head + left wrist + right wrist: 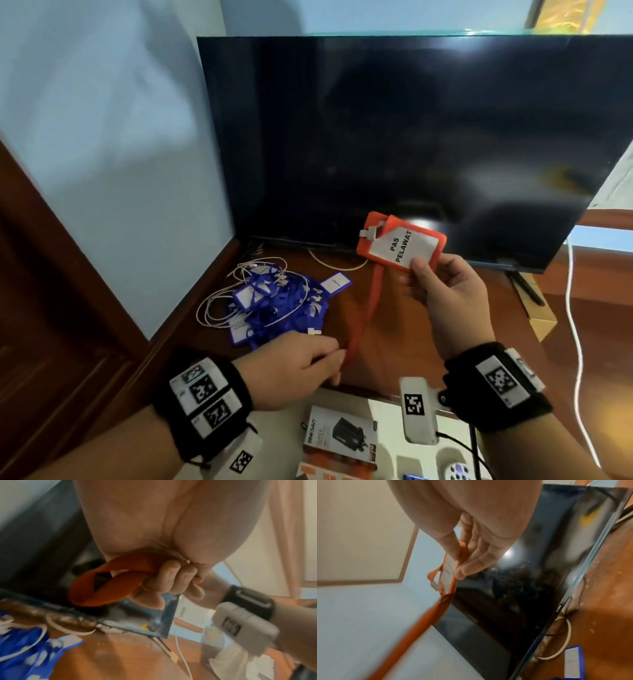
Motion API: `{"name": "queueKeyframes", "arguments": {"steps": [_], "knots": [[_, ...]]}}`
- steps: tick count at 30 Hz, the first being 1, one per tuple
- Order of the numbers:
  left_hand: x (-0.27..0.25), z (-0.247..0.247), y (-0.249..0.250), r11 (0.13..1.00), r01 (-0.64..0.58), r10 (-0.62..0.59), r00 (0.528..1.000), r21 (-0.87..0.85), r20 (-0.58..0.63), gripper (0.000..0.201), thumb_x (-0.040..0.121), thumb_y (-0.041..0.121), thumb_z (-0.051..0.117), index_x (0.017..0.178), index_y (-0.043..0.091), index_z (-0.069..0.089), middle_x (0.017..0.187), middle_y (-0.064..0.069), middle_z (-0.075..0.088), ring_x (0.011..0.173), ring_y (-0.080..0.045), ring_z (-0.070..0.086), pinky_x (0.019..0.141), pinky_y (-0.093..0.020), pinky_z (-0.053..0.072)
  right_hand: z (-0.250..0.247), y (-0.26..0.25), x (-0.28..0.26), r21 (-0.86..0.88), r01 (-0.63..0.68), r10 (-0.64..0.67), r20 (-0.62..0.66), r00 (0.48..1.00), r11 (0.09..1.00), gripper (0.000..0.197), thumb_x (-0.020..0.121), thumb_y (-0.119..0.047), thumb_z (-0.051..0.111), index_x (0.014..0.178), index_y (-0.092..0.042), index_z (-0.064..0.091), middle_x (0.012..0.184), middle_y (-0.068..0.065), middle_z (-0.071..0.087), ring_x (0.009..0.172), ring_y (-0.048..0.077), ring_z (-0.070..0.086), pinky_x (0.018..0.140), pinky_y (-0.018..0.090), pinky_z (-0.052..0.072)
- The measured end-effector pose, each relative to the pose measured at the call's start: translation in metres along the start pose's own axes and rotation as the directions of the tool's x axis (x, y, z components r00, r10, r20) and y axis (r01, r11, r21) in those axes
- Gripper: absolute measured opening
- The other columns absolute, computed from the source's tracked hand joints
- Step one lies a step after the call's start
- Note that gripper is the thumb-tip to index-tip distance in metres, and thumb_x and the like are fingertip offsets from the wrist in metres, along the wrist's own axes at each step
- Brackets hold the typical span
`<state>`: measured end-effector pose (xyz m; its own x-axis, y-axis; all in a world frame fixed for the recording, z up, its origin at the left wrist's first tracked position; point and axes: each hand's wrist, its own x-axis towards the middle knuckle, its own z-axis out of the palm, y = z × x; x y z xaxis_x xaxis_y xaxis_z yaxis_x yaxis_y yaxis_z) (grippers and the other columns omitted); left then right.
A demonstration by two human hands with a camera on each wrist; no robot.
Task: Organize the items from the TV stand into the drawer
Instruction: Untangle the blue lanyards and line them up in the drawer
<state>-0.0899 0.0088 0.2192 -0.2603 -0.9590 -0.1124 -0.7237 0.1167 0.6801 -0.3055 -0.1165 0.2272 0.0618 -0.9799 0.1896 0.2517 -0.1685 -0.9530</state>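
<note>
Left hand fist-clamped on orange lanyard strap, right hand pinching the orange badge holder above TV stand. Gathering step; next, coil strap, drop into drawer, probably the white tray below; blue lanyards remain

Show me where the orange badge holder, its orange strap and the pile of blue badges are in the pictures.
orange badge holder (pixel 404 247), head view, on its white paper card.
orange strap (pixel 102 588), left wrist view, on the loop beside the fingers.
pile of blue badges (pixel 274 305), head view, on the middle of the heap.
</note>
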Motion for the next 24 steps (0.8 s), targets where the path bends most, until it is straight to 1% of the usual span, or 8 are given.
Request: {"name": "queueKeyframes", "arguments": {"steps": [4, 7, 9, 11, 16, 19, 22, 24], "knots": [[-0.016, -0.031, 0.037, 0.985, -0.153, 0.157, 0.986, 0.075, -0.049, 0.028, 0.107, 0.044, 0.047, 0.093, 0.029, 0.065, 0.079, 0.016, 0.066, 0.067, -0.009, 0.062, 0.063, -0.03, 0.053, 0.011, 0.034, -0.004, -0.213, -0.027, 0.033, 0.025, 0.999, 0.977, 0.01, 0.096, -0.006, 0.068, 0.103, -0.002, 0.062, 0.092, 0.014, 0.076, 0.073, 0.017, 0.076, 0.068, 0.029, 0.063], [-0.018, -0.067, 0.055, 0.958, -0.225, 0.256, 0.951, 0.177, -0.173, 0.019, 0.104, 0.045, 0.053, 0.098, 0.031, 0.065, 0.079, 0.013, 0.065, 0.072, -0.006, 0.064, 0.061, -0.022, 0.052, 0.023, 0.047, -0.021, -0.428, 0.061, 0.02, 0.182, 0.983, 0.902, 0.014, 0.093, -0.006, 0.071, 0.098, -0.014, 0.061, 0.087, 0.001, 0.075, 0.073, 0.007, 0.073, 0.066, 0.024, 0.06], [-0.015, -0.09, 0.055, 0.945, -0.228, 0.291, 0.913, 0.235, -0.286, 0.018, 0.102, 0.044, 0.057, 0.094, 0.031, 0.066, 0.076, 0.009, 0.066, 0.069, -0.007, 0.064, 0.06, -0.023, 0.053, 0.03, 0.047, -0.034, -0.432, 0.082, 0.072, 0.328, 0.942, 0.898, 0.015, 0.092, -0.007, 0.072, 0.097, -0.016, 0.062, 0.084, 0.004, 0.075, 0.071, 0.015, 0.072, 0.062, 0.025, 0.057], [-0.007, -0.109, 0.047, 0.953, -0.158, 0.246, 0.902, 0.26, -0.354, 0.02, 0.101, 0.045, 0.059, 0.089, 0.031, 0.066, 0.071, 0.006, 0.064, 0.063, -0.008, 0.061, 0.057, -0.023, 0.048, 0.037, 0.041, -0.045, -0.403, 0.091, 0.115, 0.458, 0.881, 0.911, 0.013, 0.093, -0.011, 0.073, 0.096, -0.017, 0.063, 0.084, 0.006, 0.075, 0.072, 0.023, 0.072, 0.062, 0.026, 0.055], [0.019, -0.135, -0.01, 0.971, 0.063, 0.037, 0.914, 0.23, -0.403, 0.028, 0.097, 0.051, 0.062, 0.084, 0.027, 0.067, 0.072, 0.004, 0.065, 0.066, -0.01, 0.061, 0.062, -0.026, 0.043, 0.049, 0.009, -0.056, -0.232, 0.039, 0.109, 0.591, 0.799, 0.972, 0.015, 0.089, -0.008, 0.074, 0.093, -0.01, 0.059, 0.083, 0.004, 0.075, 0.073, 0.017, 0.069, 0.064, 0.026, 0.054], [0.025, -0.124, -0.051, 0.989, 0.13, -0.1, 0.938, 0.07, -0.331, 0.043, 0.085, 0.067, 0.068, 0.083, 0.024, 0.071, 0.078, -0.004, 0.072, 0.071, -0.017, 0.066, 0.07, -0.044, 0.056, 0.053, -0.008, -0.05, -0.067, 0.024, 0.017, 0.552, 0.833, 0.997, 0.017, 0.086, -0.005, 0.073, 0.091, -0.006, 0.056, 0.086, 0.012, 0.075, 0.074, 0.02, 0.069, 0.064, 0.028, 0.057], [0.019, -0.092, -0.074, 0.994, 0.083, -0.097, 0.966, -0.069, -0.239, 0.067, 0.074, 0.089, 0.059, 0.091, 0.025, 0.074, 0.084, -0.018, 0.072, 0.066, -0.023, 0.057, 0.068, -0.05, 0.052, 0.057, -0.019, -0.042, 0.037, 0.067, -0.076, 0.414, 0.907, 0.997, 0.016, 0.085, -0.002, 0.071, 0.094, 0.0, 0.057, 0.091, 0.015, 0.076, 0.077, 0.018, 0.07, 0.067, 0.024, 0.056], [0.009, -0.069, -0.072, 0.996, 0.057, -0.069, 0.979, -0.068, -0.19, 0.046, 0.094, 0.066, 0.056, 0.084, 0.025, 0.073, 0.064, -0.002, 0.063, 0.055, -0.023, 0.048, 0.059, -0.042, 0.044, 0.06, -0.019, -0.038, 0.006, 0.124, -0.119, 0.32, 0.94, 0.992, 0.016, 0.087, -0.002, 0.07, 0.098, 0.003, 0.059, 0.093, 0.014, 0.077, 0.08, 0.017, 0.072, 0.069, 0.024, 0.057]]}}
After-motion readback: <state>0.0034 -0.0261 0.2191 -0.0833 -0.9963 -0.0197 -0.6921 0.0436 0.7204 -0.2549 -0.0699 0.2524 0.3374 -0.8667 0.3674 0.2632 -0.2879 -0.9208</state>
